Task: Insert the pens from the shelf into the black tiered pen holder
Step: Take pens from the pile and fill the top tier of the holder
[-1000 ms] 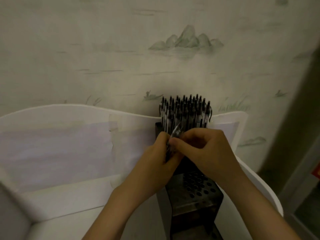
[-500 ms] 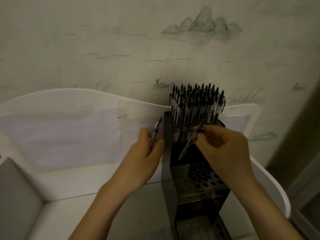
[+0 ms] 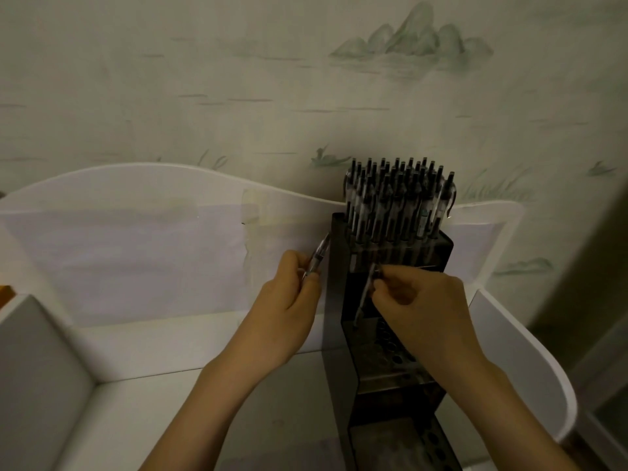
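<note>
Holder: the black tiered pen holder is stood on the white shelf against the wall; its top tier is packed with upright pens, while open holes are seen in the tiers below
Right hand: the right hand is closed in a pinch on a pen, which is held in front of the holder with its tip aimed down at the middle tier
Left hand: the left hand is gripped round a second pen, just left of the holder
Handling: the pens are judged light, stiff and smooth; a pinch at mid-barrel is advised so the tip can be steered into a hole
Change: half a second ago the right-hand pen was slanted higher by the top tier; it has been lowered and stood steeper, and the left-hand pen is kept beside the holder
</note>
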`<state>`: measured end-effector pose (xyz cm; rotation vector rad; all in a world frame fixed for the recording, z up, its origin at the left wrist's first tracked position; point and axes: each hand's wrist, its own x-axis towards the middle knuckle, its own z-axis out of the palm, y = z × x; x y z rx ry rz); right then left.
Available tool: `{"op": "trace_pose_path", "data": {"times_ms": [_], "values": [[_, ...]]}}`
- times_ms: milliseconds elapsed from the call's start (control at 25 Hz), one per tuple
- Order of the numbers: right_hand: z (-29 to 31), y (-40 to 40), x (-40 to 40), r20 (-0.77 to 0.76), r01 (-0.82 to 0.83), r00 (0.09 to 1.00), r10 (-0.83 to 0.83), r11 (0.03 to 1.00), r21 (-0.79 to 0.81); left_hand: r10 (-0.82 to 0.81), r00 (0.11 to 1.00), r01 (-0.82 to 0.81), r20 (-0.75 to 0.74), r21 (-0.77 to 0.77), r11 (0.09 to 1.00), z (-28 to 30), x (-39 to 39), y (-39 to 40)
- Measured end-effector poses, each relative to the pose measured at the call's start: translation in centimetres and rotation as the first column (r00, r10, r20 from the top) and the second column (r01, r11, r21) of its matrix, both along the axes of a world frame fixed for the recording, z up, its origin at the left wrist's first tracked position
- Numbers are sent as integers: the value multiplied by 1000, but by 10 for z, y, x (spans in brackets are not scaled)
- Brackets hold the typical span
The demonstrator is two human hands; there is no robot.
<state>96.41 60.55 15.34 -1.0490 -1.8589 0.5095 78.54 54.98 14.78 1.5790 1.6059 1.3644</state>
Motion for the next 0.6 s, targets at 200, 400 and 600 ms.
{"op": "trace_pose_path", "data": {"times_ms": [200, 400, 600], "values": [[-18, 2, -7, 78, 15, 997, -7, 994, -111, -7, 1000, 7, 19, 7, 1000, -1, -1, -2], [-30, 4, -9, 157, 63, 987, -43, 990, -124, -38, 998, 38, -43, 10, 999, 0, -1, -7], [-5, -10, -1, 44, 53, 998, -54, 998, 28, -120, 990, 121, -75, 8, 993, 0, 5, -11]]}}
